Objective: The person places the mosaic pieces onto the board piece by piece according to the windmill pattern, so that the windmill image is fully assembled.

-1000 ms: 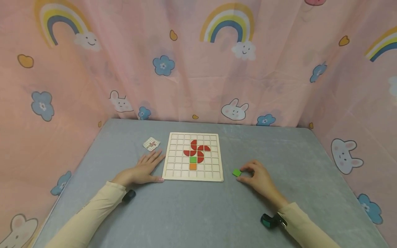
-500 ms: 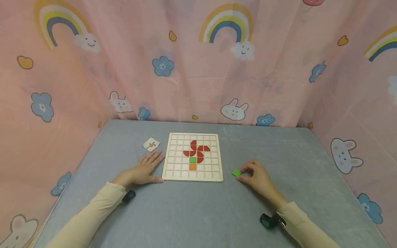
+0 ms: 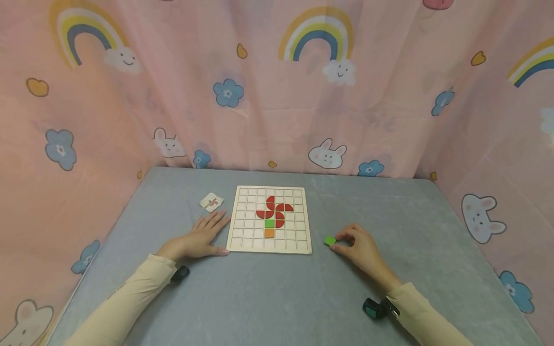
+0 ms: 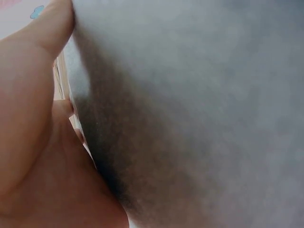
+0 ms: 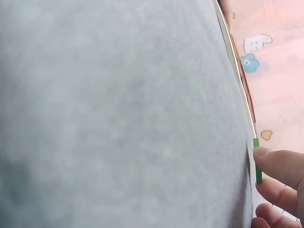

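Between thumb and fingertips, my right hand (image 3: 361, 250) pinches a green square tile (image 3: 330, 240), right of the board. The right wrist view shows this green tile (image 5: 257, 161) edge-on. My left hand (image 3: 196, 239) lies spread on the table, its fingertips and thumb at the left edge of the wooden grid board (image 3: 246, 243). On the board, red curved pieces (image 3: 270, 210) form a pinwheel. Under them sit a green square (image 3: 270, 223) and an orange square (image 3: 269, 233), one below the other.
A small card (image 3: 211, 202) with a printed grid and pinwheel picture lies just beyond my left fingers. The grey table (image 3: 277, 298) meets a pink patterned curtain (image 3: 268, 120) at the back and sides. Each wrist wears a dark camera.
The green tile has shifted very slightly in my right fingers. Both hands and the board stay in place.
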Available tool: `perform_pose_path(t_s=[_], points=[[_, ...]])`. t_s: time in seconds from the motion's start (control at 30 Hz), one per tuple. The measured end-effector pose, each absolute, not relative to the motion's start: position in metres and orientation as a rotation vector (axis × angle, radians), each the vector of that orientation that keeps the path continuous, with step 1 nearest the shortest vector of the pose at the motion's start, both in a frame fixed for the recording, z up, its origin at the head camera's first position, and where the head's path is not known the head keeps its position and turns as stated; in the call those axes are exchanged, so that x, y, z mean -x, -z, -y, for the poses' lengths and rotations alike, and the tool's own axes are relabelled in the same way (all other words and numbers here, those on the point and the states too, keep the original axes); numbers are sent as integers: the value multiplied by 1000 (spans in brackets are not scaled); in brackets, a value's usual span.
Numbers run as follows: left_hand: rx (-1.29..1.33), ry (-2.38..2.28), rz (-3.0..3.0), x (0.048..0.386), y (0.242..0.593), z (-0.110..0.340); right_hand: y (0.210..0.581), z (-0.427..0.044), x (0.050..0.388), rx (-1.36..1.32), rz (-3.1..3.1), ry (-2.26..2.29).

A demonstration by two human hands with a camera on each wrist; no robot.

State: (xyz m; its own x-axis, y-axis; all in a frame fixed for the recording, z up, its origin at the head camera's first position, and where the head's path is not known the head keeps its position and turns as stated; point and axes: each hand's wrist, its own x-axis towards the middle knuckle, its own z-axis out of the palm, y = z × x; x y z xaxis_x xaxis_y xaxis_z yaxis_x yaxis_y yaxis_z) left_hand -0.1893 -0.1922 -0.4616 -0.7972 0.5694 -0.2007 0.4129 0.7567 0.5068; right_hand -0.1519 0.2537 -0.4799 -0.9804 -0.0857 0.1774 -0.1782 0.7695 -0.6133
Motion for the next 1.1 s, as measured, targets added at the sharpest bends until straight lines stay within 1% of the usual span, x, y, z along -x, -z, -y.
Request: perform_pose_path(t_s=[0.4, 0.67, 1.1], points=[[-724, -566, -2641, 190, 465, 192, 470, -244, 154, -238, 2849, -1000], [-721, -567, -2642, 189, 462, 190, 466, -229, 161, -356, 2839, -1008], [-731, -571, -2633, 190, 463, 191, 466, -193, 167, -546, 2823, -1052]])
